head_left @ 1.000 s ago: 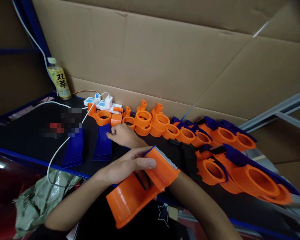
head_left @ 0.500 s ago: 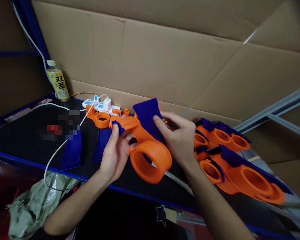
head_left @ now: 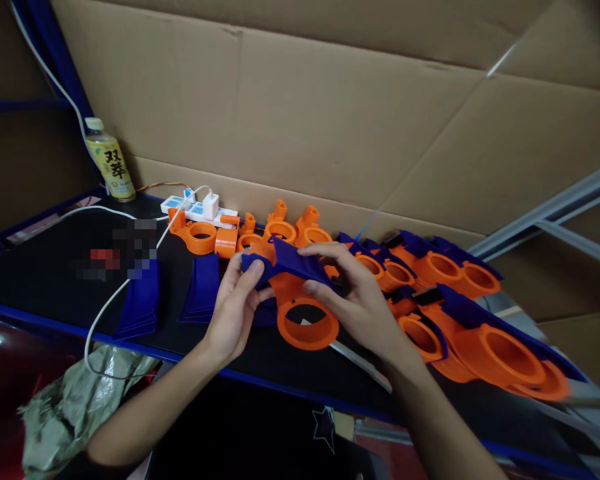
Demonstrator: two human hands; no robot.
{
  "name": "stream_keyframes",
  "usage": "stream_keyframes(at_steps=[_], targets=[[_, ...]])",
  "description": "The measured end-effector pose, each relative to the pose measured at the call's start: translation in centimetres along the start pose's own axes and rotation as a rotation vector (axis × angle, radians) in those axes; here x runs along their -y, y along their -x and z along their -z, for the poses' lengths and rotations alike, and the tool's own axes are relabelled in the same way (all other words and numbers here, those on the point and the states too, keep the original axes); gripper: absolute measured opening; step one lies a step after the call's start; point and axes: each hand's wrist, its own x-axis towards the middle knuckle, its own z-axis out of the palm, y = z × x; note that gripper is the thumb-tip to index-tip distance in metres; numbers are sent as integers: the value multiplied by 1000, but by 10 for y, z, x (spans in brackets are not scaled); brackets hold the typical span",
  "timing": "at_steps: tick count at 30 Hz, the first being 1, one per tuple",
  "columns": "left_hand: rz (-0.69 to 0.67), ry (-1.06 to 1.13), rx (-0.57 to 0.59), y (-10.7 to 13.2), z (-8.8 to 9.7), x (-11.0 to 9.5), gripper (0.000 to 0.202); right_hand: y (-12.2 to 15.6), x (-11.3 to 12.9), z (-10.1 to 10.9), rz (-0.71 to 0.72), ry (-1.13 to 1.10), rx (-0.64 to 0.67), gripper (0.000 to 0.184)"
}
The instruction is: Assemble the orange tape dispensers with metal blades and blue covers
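Note:
Held between both hands is an orange tape dispenser, its round ring hanging toward me over the table. My left hand closes on its far left end, thumb pressed on a small blue piece there. My right hand pinches a curved blue plate, which lies along the top of the orange arm. Whether the plate is seated on the arm cannot be seen. Left of my hands lie stacks of similar blue plates.
Orange dispenser bodies stand along the back by a white power strip. Dispensers with blue plates fill the right side. A yellow-labelled bottle stands back left. A white cable hangs over the front edge; cardboard walls the back.
My right hand has lowered the blue plate from a raised, tilted pose to nearly flat on the orange arm. The ring has turned and shifted slightly; the left hand keeps its hold.

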Motion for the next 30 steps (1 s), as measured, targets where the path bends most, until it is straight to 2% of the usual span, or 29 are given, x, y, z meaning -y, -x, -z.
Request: stream_keyframes(at_steps=[4, 8, 12, 17, 20, 23, 27, 30], targets=[[-29, -63, -60, -1, 3, 2, 35, 7, -3, -3, 14, 63, -32, 30], [-16, -45, -32, -1, 4, 5, 35, 11, -3, -9, -14, 95, -36, 26], [17, -42, -5, 0, 3, 8, 38, 17, -5, -9, -71, 34, -34, 23], [-73, -186, 46, 4, 4, 10, 49, 29, -3, -7, -117, -62, -18, 27], [-140, -336, 122, 10, 4, 7, 61, 34, 0, -6, -163, -202, -4, 25], [-207, -457, 248, 17, 1, 2, 73, 37, 4, -6, -271, -391, -70, 20], [-315, -464, 356, 21, -1, 1, 78, 42, 8, -5, -343, -543, -60, 22], [-342, -467, 432, 19, 2, 1, 75, 47, 8, -7, -356, -627, -56, 21]])
